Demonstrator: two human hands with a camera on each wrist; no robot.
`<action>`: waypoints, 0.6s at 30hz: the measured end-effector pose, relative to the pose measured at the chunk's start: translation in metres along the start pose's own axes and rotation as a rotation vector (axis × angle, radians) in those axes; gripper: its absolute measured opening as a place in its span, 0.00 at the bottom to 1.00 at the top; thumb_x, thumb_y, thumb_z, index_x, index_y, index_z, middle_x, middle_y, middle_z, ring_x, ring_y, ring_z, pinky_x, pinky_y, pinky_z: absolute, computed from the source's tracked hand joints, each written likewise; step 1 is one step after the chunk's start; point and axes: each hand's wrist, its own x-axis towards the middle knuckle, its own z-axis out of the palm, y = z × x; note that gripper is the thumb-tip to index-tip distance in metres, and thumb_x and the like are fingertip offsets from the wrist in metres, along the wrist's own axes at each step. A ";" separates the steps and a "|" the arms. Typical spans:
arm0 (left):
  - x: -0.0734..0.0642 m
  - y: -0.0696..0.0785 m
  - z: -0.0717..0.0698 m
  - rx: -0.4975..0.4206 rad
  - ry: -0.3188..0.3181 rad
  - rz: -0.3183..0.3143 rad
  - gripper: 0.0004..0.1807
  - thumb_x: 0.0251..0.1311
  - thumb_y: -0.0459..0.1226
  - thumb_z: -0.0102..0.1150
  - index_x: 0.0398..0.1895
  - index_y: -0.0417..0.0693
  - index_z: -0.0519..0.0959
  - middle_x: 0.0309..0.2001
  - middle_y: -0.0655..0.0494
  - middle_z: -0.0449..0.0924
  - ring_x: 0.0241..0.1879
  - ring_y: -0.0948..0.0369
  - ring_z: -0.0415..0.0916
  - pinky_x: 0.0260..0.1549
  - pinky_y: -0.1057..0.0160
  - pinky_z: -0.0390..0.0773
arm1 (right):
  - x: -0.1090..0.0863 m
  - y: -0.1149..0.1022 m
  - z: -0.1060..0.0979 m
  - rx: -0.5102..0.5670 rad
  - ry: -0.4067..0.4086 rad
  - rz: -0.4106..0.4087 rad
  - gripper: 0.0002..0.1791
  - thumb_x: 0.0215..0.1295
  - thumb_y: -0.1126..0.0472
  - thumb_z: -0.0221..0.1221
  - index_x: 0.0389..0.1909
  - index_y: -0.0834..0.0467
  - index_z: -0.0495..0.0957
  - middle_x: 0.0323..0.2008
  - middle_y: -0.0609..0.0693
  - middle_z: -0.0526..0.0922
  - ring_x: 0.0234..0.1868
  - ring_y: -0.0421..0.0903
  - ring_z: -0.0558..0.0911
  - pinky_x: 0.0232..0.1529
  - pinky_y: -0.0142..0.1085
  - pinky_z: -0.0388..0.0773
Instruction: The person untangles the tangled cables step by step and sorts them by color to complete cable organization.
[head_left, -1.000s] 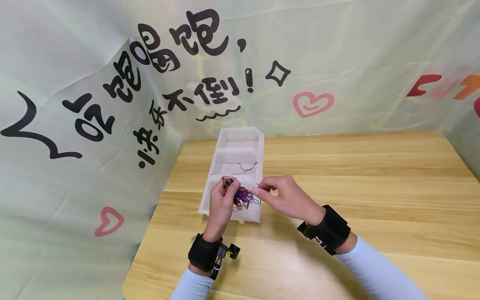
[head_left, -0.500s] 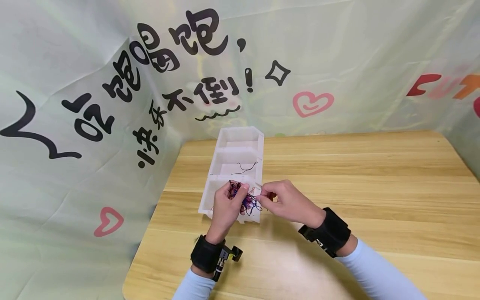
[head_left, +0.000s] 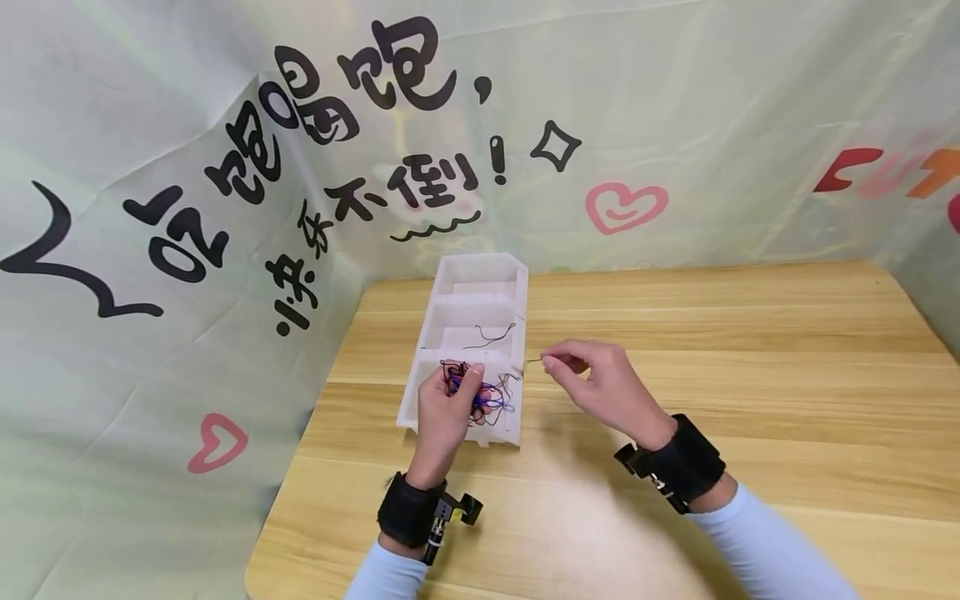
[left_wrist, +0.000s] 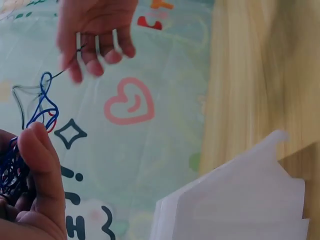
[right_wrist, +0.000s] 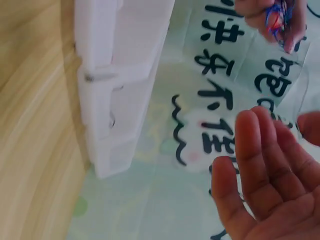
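Observation:
A tangle of thin blue, red and black cords point(head_left: 482, 402) lies in my left hand point(head_left: 441, 423), held under the thumb, over the near compartment of the white bin point(head_left: 480, 297). Loose loops spill out on its right side. My right hand point(head_left: 603, 383) pinches the end of a dark cord between thumb and forefinger, right of the bin. In the left wrist view, that dark strand runs from a blue loop point(left_wrist: 46, 95) toward the right hand point(left_wrist: 100, 30). The right wrist view has the tangle point(right_wrist: 274, 22) at the top right.
The white bin has three compartments in a row. One dark cord point(head_left: 491, 338) lies in its middle compartment. Under it is a wooden table point(head_left: 712, 333), with a printed cloth point(head_left: 720, 100) hanging behind and to the left.
My right hand has pulled away from the tangle, up and to the right, drawing out a dark strand. My left hand has shifted slightly left with the tangle since half a second ago.

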 end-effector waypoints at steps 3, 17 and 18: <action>0.000 0.002 0.002 0.036 -0.008 0.017 0.16 0.59 0.45 0.60 0.28 0.40 0.74 0.22 0.41 0.77 0.16 0.49 0.74 0.12 0.66 0.75 | 0.001 -0.009 0.007 0.028 -0.043 0.004 0.13 0.68 0.53 0.53 0.49 0.50 0.78 0.35 0.40 0.82 0.31 0.35 0.77 0.22 0.36 0.76; -0.009 0.032 0.013 0.046 -0.173 0.104 0.06 0.62 0.32 0.55 0.35 0.35 0.76 0.26 0.41 0.79 0.19 0.50 0.75 0.14 0.58 0.79 | 0.008 -0.019 0.035 -0.079 -0.215 -0.130 0.10 0.60 0.51 0.61 0.40 0.49 0.79 0.33 0.39 0.81 0.34 0.32 0.76 0.33 0.33 0.78; -0.009 0.032 0.013 0.042 -0.171 0.108 0.06 0.62 0.32 0.55 0.35 0.35 0.76 0.27 0.41 0.79 0.20 0.49 0.76 0.15 0.58 0.79 | 0.008 -0.018 0.035 -0.105 -0.211 -0.148 0.08 0.62 0.52 0.60 0.39 0.49 0.80 0.33 0.39 0.81 0.34 0.31 0.76 0.34 0.33 0.78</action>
